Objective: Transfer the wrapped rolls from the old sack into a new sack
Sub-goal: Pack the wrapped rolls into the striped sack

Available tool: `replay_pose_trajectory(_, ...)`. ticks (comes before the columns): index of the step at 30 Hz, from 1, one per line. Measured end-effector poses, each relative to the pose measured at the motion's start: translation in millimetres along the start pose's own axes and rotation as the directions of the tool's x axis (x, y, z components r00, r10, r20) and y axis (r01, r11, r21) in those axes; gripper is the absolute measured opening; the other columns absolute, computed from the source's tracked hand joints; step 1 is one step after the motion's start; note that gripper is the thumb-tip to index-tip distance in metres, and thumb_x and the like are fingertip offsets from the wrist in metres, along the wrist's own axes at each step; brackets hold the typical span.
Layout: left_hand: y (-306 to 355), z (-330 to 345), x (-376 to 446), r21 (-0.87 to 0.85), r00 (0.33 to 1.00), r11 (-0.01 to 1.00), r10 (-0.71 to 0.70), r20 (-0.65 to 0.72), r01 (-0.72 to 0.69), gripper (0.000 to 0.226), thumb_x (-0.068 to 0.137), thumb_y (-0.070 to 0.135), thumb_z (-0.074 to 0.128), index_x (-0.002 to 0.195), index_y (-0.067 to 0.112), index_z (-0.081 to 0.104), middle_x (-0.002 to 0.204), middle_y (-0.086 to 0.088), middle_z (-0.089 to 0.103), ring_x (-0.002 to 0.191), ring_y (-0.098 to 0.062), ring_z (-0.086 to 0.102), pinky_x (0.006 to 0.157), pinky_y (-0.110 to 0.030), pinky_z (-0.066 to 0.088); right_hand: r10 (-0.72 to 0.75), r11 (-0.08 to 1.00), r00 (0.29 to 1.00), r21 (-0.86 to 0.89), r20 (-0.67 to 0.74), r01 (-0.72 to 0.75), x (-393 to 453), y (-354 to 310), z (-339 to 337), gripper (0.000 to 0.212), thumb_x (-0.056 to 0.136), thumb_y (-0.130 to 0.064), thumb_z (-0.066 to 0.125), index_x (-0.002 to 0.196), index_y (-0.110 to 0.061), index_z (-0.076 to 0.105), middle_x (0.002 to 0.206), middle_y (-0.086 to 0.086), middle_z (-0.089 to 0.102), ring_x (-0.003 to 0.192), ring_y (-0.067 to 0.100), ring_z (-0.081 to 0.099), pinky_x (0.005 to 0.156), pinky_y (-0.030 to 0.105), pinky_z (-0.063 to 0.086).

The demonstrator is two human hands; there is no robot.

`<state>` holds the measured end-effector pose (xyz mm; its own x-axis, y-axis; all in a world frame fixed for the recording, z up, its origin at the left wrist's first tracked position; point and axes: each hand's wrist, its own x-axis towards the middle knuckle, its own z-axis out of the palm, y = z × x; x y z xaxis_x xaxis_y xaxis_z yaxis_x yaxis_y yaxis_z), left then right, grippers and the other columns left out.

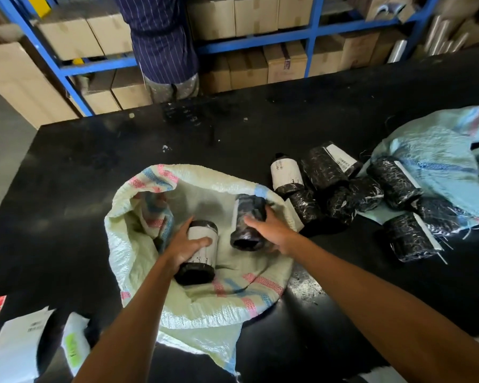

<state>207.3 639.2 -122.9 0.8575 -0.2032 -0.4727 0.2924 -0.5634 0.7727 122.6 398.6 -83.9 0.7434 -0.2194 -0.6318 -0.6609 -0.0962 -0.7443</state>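
While both arms reach over the open mouth of the cream woven sack (205, 313), the left hand (187, 244) grips a black-wrapped roll with a white label (201, 251), fingers curled around its side. The right hand (271, 230) grips a second black-wrapped roll (246, 219), fingers curled over its top. Both rolls sit inside the sack mouth. Right of the cream sack, a cluster of wrapped rolls (340, 186) lies on the black table (94, 150), some resting on the pale blue sack (437, 150). Beyond the far table edge, a person in a striped shirt (161, 37) stands at blue shelving (313, 31) holding cardboard boxes (285, 62). White labelled packages (20, 346) lie left of the cream sack, nearer the camera.
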Motion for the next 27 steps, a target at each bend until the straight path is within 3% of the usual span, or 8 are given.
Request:
replay_pose_trajectory(5,31,17,15,0.209,0.950,0.963,0.218,-0.223,-0.172,0.103,0.083,0.038,0.078,0.156,0.037,0.007,0.162,-0.007,0.024,0.140,-0.029,0.038,0.107,-0.052,0.044,0.028,0.886,0.992,-0.463,0.119,0.031,-17,12,2,0.069,0.100,-0.036,0.051,0.157,-0.018,0.015,0.156,0.014,0.034,0.138,0.033,0.040,0.110,0.038,0.037)
replay_pose_trajectory(9,31,33,23,0.604,0.934,0.762,0.349,-0.080,-0.233,0.079,0.095,0.029,0.063,0.158,0.028,0.016,0.166,-0.010,0.011,0.151,-0.033,0.019,0.118,-0.057,0.025,-0.019,0.853,0.992,-0.516,0.122,0.080,-30,6,-7,0.063,0.100,-0.029,0.050,0.155,-0.015,0.021,0.151,0.018,0.041,0.135,0.032,0.044,0.105,0.034,0.040)
replay_pose_trajectory(11,42,45,20,0.723,0.881,0.632,0.467,-0.069,-0.279,0.063,0.094,0.022,0.061,0.152,0.020,0.035,0.159,-0.014,0.029,0.147,-0.032,0.028,0.117,-0.058,0.025,-0.050,0.861,0.989,-0.496,0.139,0.113,-39,-2,-22,0.054,0.101,-0.026,0.049,0.150,-0.011,0.032,0.147,0.019,0.045,0.132,0.033,0.047,0.099,0.034,0.042)
replay_pose_trajectory(14,88,71,-2,0.547,0.747,0.710,0.630,-0.212,-0.443,0.028,0.091,0.014,0.060,0.119,0.013,0.065,0.115,-0.008,0.065,0.100,-0.024,0.063,0.089,-0.047,0.053,-0.105,0.978,0.971,-0.154,0.213,0.139,-50,-8,-54,0.035,0.101,-0.016,0.050,0.134,-0.005,0.053,0.125,0.017,0.061,0.104,0.030,0.068,0.078,0.034,0.058)
replay_pose_trajectory(17,135,107,-28,0.305,0.768,0.791,0.600,-0.223,-0.530,0.011,0.092,0.013,0.060,0.090,0.017,0.070,0.075,0.004,0.069,0.066,-0.009,0.065,0.066,-0.027,0.054,-0.193,0.981,0.979,0.046,0.067,0.190,-52,-5,-105,0.018,0.097,-0.013,0.057,0.109,-0.004,0.067,0.093,0.012,0.071,0.065,0.020,0.067,0.057,0.026,0.053)
replay_pose_trajectory(20,170,150,-36,0.183,0.808,0.807,0.582,-0.086,-0.562,0.013,0.091,0.009,0.060,0.088,0.016,0.071,0.071,0.006,0.067,0.066,-0.003,0.062,0.063,-0.015,0.049,-0.300,0.931,0.922,-0.288,-0.244,0.226,-37,23,-176,0.012,0.090,-0.018,0.062,0.097,-0.022,0.071,0.092,0.003,0.074,0.078,0.020,0.071,0.071,0.032,0.054)
replay_pose_trajectory(24,197,207,-8,0.352,0.873,0.817,0.488,-0.002,-0.456,0.025,0.090,0.013,0.060,0.113,0.009,0.067,0.101,-0.013,0.071,0.096,-0.028,0.068,0.087,-0.034,0.053,-0.297,0.736,0.852,-0.672,-0.432,-0.085,-30,79,-256,0.042,0.084,-0.033,0.068,0.124,-0.026,0.059,0.128,0.010,0.055,0.117,0.033,0.054,0.095,0.042,0.049)
replay_pose_trajectory(27,199,236,13,0.536,0.987,0.829,0.157,0.047,-0.157,0.064,0.090,0.036,0.064,0.143,0.010,0.039,0.138,-0.028,0.046,0.123,-0.046,0.050,0.103,-0.045,0.045,-0.225,0.659,0.847,-0.716,-0.481,-0.232,-30,114,-289,0.064,0.080,-0.044,0.071,0.137,-0.027,0.045,0.143,0.011,0.036,0.130,0.037,0.037,0.100,0.051,0.039)
